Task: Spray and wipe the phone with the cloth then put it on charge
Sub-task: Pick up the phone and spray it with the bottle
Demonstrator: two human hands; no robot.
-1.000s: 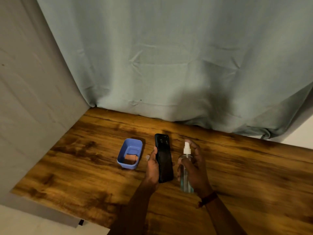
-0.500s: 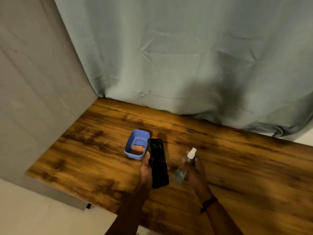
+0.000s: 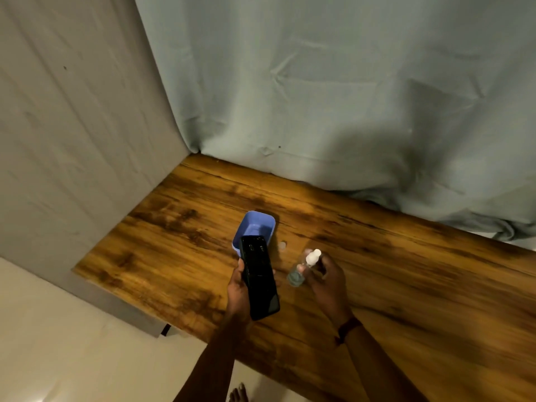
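My left hand (image 3: 237, 288) grips a black phone (image 3: 259, 276) by its left edge, holding it above the wooden table (image 3: 406, 256) with its dark face up. To its right, my right hand (image 3: 327, 278) holds a small clear spray bottle (image 3: 303, 268) with a white nozzle, tilted so the base points toward the phone. A blue plastic tub (image 3: 256, 227) sits on the table just behind the phone; the phone hides its near wall and its inside. No cloth or charger shows.
A small pale cap (image 3: 282, 244) lies on the table between tub and bottle. A grey-blue curtain (image 3: 333, 97) hangs along the table's far edge and a grey wall (image 3: 72, 126) closes the left side. Light floor (image 3: 72, 358) lies below the table's near-left edge.
The bottle has tipped from upright to slanted in my right hand. The phone has moved left and forward, now covering the tub's near side. The view has shifted, showing more floor.
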